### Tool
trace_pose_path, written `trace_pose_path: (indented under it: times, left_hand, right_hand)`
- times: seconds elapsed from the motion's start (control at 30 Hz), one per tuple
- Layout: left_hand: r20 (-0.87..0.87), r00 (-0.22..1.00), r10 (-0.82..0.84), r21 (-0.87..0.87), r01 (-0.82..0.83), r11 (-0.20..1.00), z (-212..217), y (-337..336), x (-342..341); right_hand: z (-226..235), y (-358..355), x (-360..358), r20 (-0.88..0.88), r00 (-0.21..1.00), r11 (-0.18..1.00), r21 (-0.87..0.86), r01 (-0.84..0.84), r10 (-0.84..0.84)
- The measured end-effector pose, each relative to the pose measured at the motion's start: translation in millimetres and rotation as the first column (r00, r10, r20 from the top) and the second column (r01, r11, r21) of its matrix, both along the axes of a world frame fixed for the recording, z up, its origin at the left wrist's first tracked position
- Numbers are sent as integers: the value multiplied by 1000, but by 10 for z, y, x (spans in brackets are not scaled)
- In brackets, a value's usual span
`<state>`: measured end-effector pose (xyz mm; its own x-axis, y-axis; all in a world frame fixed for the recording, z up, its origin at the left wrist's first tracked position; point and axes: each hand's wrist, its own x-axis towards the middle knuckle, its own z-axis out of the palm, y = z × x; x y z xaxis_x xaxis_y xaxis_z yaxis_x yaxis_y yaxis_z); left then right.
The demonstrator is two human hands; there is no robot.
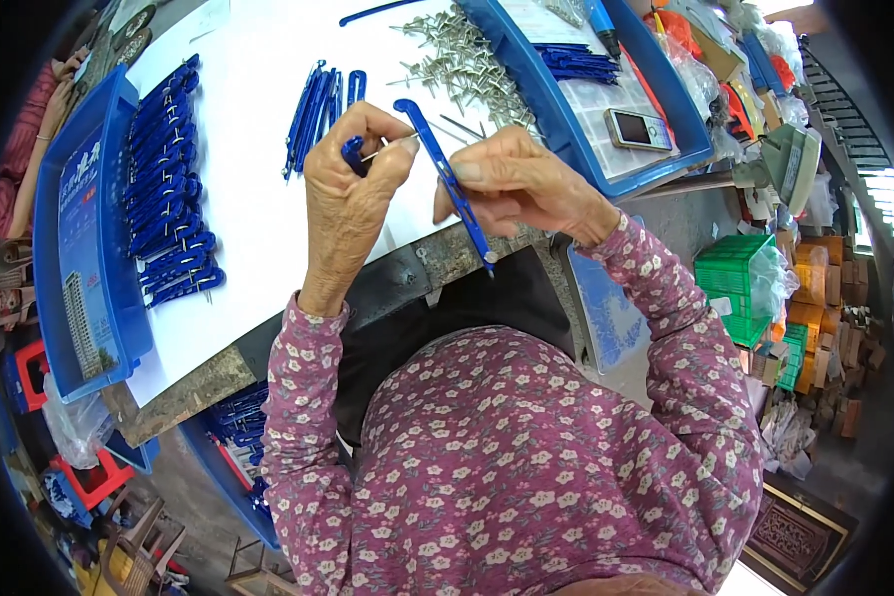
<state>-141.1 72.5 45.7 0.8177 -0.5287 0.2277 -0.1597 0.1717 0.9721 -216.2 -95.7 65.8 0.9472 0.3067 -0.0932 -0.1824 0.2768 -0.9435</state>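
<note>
My right hand [526, 184] pinches a long, narrow blue plastic strip [474, 230] with slots along it. The strip slants between my hands, its lower end past the table edge. Closed beside its upper part is my left hand [353, 194], with a blue plastic piece [354, 151] in its fist. A thin metal pin [372, 157] shows at that piece, and the left thumb and fingertip meet right by the strip. Just beyond the left hand lie several loose blue strips [310, 114]. A heap of metal pins [462, 65] lies beyond both hands.
Joined blue pieces [169, 189] form a long row on the white-covered table [243, 179], beside a blue tray [134, 323] at left. Another blue tray [656, 181] at right holds blue strips [576, 63] and a mobile phone [638, 130]. A green crate [727, 268] stands farther right.
</note>
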Motion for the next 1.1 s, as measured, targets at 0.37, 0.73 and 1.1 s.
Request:
trace_pose_path:
  times: [0.37, 0.73, 1.1]
  left_hand:
    - [35, 997, -68, -58, 70, 996, 48, -37, -88]
    - [-48, 996, -79, -48, 77, 996, 20, 31, -20]
    - [-49, 996, -72, -48, 70, 996, 68, 47, -48]
  right_hand:
    - [299, -18, 251, 364, 928, 926, -322, 199, -72]
    - [227, -83, 59, 140, 972, 970, -181, -164, 190]
    - [146, -148, 15, 145, 946, 945, -199, -259, 290]
